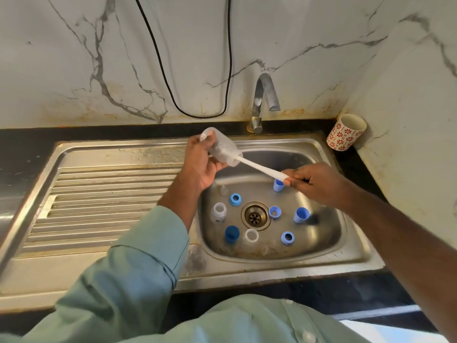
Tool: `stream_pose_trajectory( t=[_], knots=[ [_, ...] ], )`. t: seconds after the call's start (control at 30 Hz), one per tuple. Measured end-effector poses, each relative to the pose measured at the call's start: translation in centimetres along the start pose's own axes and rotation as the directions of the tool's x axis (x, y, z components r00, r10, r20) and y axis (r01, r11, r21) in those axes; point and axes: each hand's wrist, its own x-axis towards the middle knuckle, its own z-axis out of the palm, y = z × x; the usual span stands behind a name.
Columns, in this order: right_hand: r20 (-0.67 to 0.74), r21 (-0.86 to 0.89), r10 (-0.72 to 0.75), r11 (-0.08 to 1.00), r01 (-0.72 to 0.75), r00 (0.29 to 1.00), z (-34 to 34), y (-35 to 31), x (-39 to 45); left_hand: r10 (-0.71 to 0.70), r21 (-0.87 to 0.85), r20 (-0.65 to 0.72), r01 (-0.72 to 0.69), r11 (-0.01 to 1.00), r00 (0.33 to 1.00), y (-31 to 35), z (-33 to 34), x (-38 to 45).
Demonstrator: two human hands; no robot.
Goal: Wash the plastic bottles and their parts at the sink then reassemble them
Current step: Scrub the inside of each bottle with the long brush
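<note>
The left hand [201,160] is up over the far left edge of the stainless steel sink basin [329,226], fingers curled round a clear plastic bottle [221,147] that lies tilted, base toward the far left, mouth toward the near right. Into that mouth runs a white bottle brush [257,165], its handle slanting down to the right, and there the right hand [312,183] pinches the handle end between thumb and fingertips, wrist reaching in from the right. The left forearm wears a pale green sleeve [138,263]; the right forearm is bare.

Down in the basin, parts lie scattered round the round metal drain [255,215]. Left of it stands a small clear bottle [218,212], mouth up. Just far of the drain sits a light blue ring [235,199]; a second blue ring [274,212] rests just right of the drain, a third blue ring [287,237] nearer. A dark blue cap [232,234] stands near left, a clear white ring [252,235] beside it. A blue cup-shaped cap [301,215] stands at the right, and another blue cap [278,185] sits partly hidden under the right hand's fingers.

The curved chrome tap [263,100] rises behind the basin; no water can be seen running from it. The ribbed drainboard [103,201] stretches left. A red-flowered white cup [346,132] stands in the far right corner on the black counter [29,147], and a black cable [197,70] loops down the marble wall.
</note>
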Motion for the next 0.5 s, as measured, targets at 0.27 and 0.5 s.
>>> stream_pose_trajectory(
  t=[0.27, 0.5],
  knots=[
    [-0.318, -0.019, 0.036, 0.999, -0.044, 0.948, 4.9, -3.1, -3.0, 0.104, -0.270, -0.135, -0.138, 0.953, 0.985, -0.7, 2.3, -1.0],
    [-0.197, 0.404, 0.081, 0.915, 0.005, 0.977, 3.0, -0.4, -3.2, -0.034, -0.213, 0.063, 0.046, 0.976, 0.997, 0.9, 2.3, -2.2]
  ],
)
